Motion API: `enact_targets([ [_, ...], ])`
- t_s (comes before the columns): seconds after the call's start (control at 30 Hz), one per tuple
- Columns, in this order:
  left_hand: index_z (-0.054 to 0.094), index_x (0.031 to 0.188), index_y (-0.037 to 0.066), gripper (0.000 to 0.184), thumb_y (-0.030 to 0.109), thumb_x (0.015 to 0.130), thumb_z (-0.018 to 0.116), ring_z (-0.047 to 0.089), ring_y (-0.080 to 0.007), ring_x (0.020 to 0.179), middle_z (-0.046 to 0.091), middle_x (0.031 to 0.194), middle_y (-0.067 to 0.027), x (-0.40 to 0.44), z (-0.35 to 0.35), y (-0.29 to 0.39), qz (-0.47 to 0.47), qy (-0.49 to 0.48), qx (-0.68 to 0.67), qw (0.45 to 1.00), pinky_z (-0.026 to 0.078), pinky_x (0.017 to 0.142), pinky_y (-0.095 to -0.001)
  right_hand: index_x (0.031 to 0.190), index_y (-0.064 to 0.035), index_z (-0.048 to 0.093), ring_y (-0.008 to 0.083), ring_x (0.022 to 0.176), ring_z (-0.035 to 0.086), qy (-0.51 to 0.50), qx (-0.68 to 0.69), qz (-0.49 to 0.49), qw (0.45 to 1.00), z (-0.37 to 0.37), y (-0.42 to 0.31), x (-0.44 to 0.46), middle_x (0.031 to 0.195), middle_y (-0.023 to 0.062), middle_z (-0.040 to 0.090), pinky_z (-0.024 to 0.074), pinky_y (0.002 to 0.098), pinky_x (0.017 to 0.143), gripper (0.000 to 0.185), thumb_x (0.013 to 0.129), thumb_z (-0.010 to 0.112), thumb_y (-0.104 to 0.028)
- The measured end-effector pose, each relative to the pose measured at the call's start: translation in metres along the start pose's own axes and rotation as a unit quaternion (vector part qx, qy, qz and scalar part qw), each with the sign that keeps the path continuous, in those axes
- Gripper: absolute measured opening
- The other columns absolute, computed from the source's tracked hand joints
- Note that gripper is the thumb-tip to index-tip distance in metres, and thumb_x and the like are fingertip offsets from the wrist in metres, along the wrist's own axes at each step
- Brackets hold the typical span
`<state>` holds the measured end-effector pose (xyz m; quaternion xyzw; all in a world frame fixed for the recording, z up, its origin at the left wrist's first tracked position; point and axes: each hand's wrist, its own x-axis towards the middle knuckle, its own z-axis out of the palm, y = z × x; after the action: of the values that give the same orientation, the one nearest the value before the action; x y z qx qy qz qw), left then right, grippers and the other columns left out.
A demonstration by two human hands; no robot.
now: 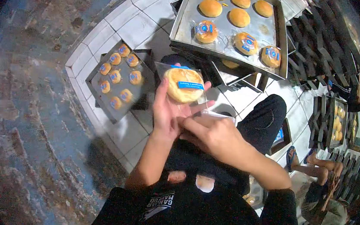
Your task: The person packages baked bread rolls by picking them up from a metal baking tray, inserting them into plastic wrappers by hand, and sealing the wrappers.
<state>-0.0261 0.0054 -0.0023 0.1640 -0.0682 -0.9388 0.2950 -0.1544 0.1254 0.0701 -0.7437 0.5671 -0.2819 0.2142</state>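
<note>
Leftmost, wrapped buns [115, 77] on a tray [123, 68]; next, the left hand [167, 113] cradles a bagged bun [178, 90], palm up; the right hand [214, 135] curls alongside (on what, I can't tell). A hard tug could tear the bag [202, 98].

Golden-brown bun [181, 94] with a blue, white-lettered label [191, 86], grey tray [191, 16], white floor tiles [128, 18], black white-printed shirt [222, 216]

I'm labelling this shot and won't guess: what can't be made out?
Head view:
What the right hand holds, if anything: hidden by its own fingers.
Far side of the wrapped bun: hidden by the bun itself.
Left tray labels: too small to read.
Lower bun: mostly covered by the upper tray.
</note>
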Motion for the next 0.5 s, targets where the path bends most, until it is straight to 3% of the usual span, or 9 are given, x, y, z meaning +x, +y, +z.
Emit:
enact_targets([
  [0.07,0.039,0.160,0.029,0.059,0.054,0.108,0.052,0.045,-0.0541,0.146,0.050,0.156,-0.0195,0.003,-0.002,-0.001,0.014,-0.011,-0.007,1.000,0.044,0.107,-0.0821,0.115,-0.0072,0.060,0.0322,0.079,0.074,0.000,-0.030,0.016,0.999,0.006,-0.002,0.000,0.084,0.0109,0.069,0.0582,0.0462,0.067,0.022,0.097,0.066,-0.018],
  [0.2,0.039,0.160,0.028,0.057,0.052,0.109,0.052,0.045,-0.0546,0.146,0.051,0.155,-0.0201,0.004,-0.009,0.002,0.021,0.001,0.005,1.000,0.044,0.108,-0.0814,0.112,-0.0071,0.056,0.0321,0.080,0.074,0.020,-0.009,-0.022,1.000,0.015,0.004,0.003,0.086,0.0119,0.069,0.0579,0.0463,0.068,0.020,0.097,0.067,-0.016],
  [0.27,0.040,0.160,0.026,0.057,0.051,0.110,0.051,0.045,-0.0542,0.146,0.054,0.153,-0.0206,0.001,-0.010,0.006,0.027,0.015,0.017,0.999,0.044,0.109,-0.0803,0.109,-0.0062,0.056,0.0322,0.079,0.074,-0.015,0.223,-0.035,0.974,0.017,0.006,0.001,0.085,0.0123,0.070,0.0572,0.0455,0.068,0.022,0.095,0.073,-0.012],
  [0.3,0.042,0.160,0.022,0.064,0.057,0.108,0.050,0.037,-0.0574,0.150,0.044,0.160,-0.0297,0.000,-0.014,0.008,0.041,0.017,0.031,0.999,0.041,0.113,-0.0785,0.107,-0.0052,0.057,0.0325,0.077,0.074,-0.125,0.320,-0.020,0.939,-0.001,0.003,0.001,0.085,0.0124,0.071,0.0570,0.0426,0.067,0.027,0.092,0.079,-0.010],
  [0.33,0.040,0.161,0.014,0.070,0.058,0.108,0.051,0.035,-0.0569,0.151,0.043,0.161,-0.0300,-0.003,-0.018,0.015,0.047,0.012,0.024,0.999,0.040,0.113,-0.0789,0.106,-0.0049,0.062,0.0286,0.073,0.074,-0.126,0.387,-0.066,0.911,0.002,0.006,-0.003,0.084,0.0103,0.073,0.0571,0.0378,0.067,0.027,0.089,0.083,-0.010],
  [0.4,0.039,0.161,0.007,0.077,0.060,0.106,0.052,0.034,-0.0564,0.152,0.042,0.162,-0.0303,-0.009,-0.024,0.032,0.036,0.015,-0.041,0.998,0.035,0.116,-0.0800,0.109,-0.0056,0.067,0.0235,0.073,0.074,-0.094,0.364,-0.019,0.926,-0.019,0.011,-0.011,0.087,0.0083,0.075,0.0570,0.0354,0.068,0.026,0.089,0.084,-0.012],
  [0.43,0.039,0.160,0.003,0.084,0.065,0.105,0.050,0.035,-0.0537,0.153,0.043,0.161,-0.0310,-0.014,-0.025,0.038,0.033,0.005,-0.044,0.998,0.037,0.117,-0.0753,0.107,-0.0061,0.072,0.0198,0.071,0.072,-0.010,0.305,0.037,0.951,-0.023,0.012,-0.007,0.085,0.0057,0.075,0.0566,0.0342,0.068,0.025,0.088,0.085,-0.014],
  [0.47,0.039,0.160,0.003,0.084,0.065,0.105,0.050,0.035,-0.0537,0.153,0.043,0.161,-0.0310,-0.018,-0.024,0.036,0.037,0.005,-0.045,0.998,0.037,0.117,-0.0753,0.105,-0.0064,0.073,0.0235,0.082,0.070,0.074,0.202,0.085,0.973,-0.017,0.017,-0.002,0.093,0.0065,0.073,0.0565,0.0364,0.075,0.026,0.086,0.086,-0.018],
  [0.5,0.045,0.155,0.005,0.083,0.069,0.104,0.049,0.045,-0.0510,0.145,0.049,0.156,-0.0281,-0.021,-0.017,0.033,0.044,0.021,-0.041,0.998,0.044,0.112,-0.0723,0.104,-0.0068,0.073,0.0258,0.088,0.068,0.126,0.124,0.047,0.983,-0.006,0.023,0.010,0.098,0.0074,0.070,0.0558,0.0378,0.079,0.025,0.085,0.086,-0.019],
])
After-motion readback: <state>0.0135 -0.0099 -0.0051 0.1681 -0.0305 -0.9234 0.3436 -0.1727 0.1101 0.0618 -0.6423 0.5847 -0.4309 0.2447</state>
